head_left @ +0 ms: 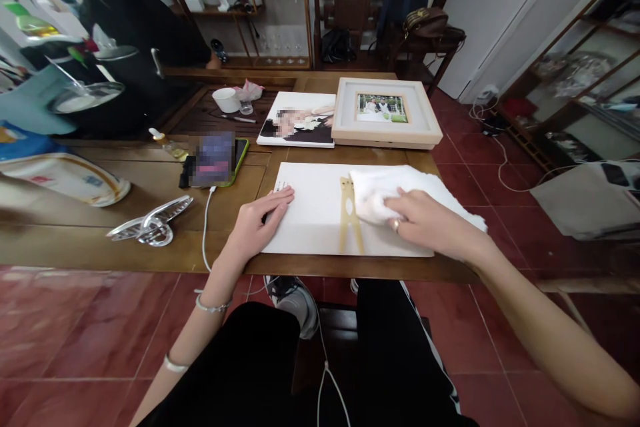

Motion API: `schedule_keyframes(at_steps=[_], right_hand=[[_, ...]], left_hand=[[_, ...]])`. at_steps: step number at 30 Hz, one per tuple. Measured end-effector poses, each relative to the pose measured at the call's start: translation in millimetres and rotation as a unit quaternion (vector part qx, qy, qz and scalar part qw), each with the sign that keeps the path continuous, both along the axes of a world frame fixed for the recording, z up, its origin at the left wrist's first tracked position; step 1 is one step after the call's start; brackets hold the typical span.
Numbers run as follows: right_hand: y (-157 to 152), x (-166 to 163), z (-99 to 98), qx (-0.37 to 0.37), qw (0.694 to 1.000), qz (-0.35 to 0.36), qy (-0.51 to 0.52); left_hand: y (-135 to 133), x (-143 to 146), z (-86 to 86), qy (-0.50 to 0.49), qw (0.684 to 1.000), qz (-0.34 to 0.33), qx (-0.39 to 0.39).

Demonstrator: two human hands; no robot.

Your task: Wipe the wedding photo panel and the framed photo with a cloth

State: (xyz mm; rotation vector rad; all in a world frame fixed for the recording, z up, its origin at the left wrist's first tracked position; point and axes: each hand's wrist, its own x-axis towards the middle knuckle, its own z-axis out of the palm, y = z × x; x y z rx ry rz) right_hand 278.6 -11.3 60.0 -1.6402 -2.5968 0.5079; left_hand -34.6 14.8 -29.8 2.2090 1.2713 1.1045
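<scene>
A flat white board [310, 213] lies on the wooden table near its front edge. My left hand [263, 223] rests on the board's left edge, fingers stretched out flat. With bunched fingers, my right hand [417, 213] grips a white cloth [375, 207], pressing it onto the board's right half. The cloth spreads back and to the right, hiding that part of the board. Just left of the cloth, a gold piece with two splayed legs [346, 217] sits on the board; I cannot tell whether it is attached.
Behind the board are a photo panel [310, 137] and a wooden-framed photo [425, 110]. To the left lie a phone [240, 160] with a white cable [206, 233], a clear winged ornament [157, 223] and a dropper bottle [170, 145]. A white cup [227, 100] stands farther back.
</scene>
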Motion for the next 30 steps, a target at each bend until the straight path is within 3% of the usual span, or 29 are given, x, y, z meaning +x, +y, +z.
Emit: schedule_keyframes(at_steps=[4,8,11,16,19,22,25,30], right_hand=[[-53,3,13.2,-0.068,0.997,0.018,-0.009],[-67,2,13.0,-0.073,0.997,0.037,0.003],[-45,4,0.9,-0.035,0.998,0.04,0.032],[16,6,-20.1,-0.004,0.997,0.049,0.062],[44,4,-22.4,-0.003,0.998,0.041,0.057],[53,1,-17.7,0.0,0.998,0.038,0.048],[37,0,-9.7,-0.015,0.998,0.04,0.043],[-24,5,3.3,-0.07,0.992,0.091,0.049]], left_hand=[[0,0,-0.5,0.001,1.0,-0.003,0.004],[0,0,-0.9,0.003,1.0,0.0,0.008],[0,0,-0.2,0.002,1.0,-0.001,0.005],[0,0,0.8,0.0,1.0,-0.001,0.002],[0,0,0.3,-0.001,1.0,-0.002,0.004],[0,0,-0.3,-0.002,1.0,-0.002,0.005],[0,0,-0.3,0.003,1.0,-0.001,0.002],[0,0,0.4,0.004,1.0,-0.002,0.002]])
